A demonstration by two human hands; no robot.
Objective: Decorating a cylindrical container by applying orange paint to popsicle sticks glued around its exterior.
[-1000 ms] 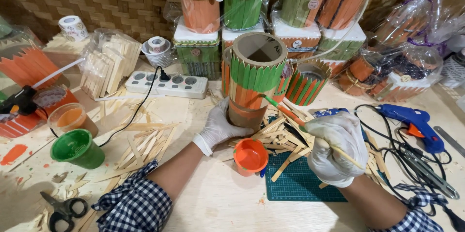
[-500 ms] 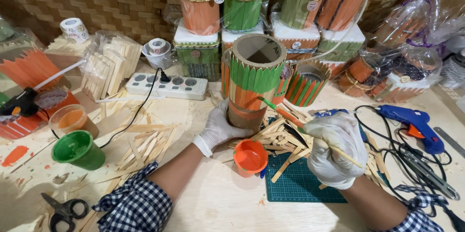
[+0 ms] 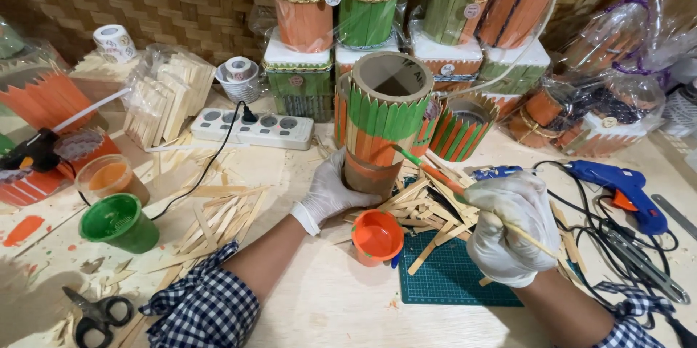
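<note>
Gloved white, the right hand point(image 3: 508, 228) sits low and right of centre, its grip pinched shut around a thin paintbrush point(image 3: 465, 192) that slants up and left. Just left of it, an orange paint cup point(image 3: 376, 235) stands on the bench point(image 3: 319, 304), touching the corner of a green cutting mat point(image 3: 450, 282). Moving up the frame, the left hand point(image 3: 330, 192), also gloved, has its grip wrapped around the base of a cardboard tube point(image 3: 381, 123) clad in green and orange sticks, standing upright at centre. The brush tip meets the tube's lower right side. Doing this stroke well looks like a matter of keeping that tube steady and turning it slowly, with a light load of paint. Loose sticks point(image 3: 425, 203) litter the bench behind; a blue glue gun point(image 3: 617, 184) lies right; wrapped finished pots point(image 3: 370, 6) line the top.
</note>
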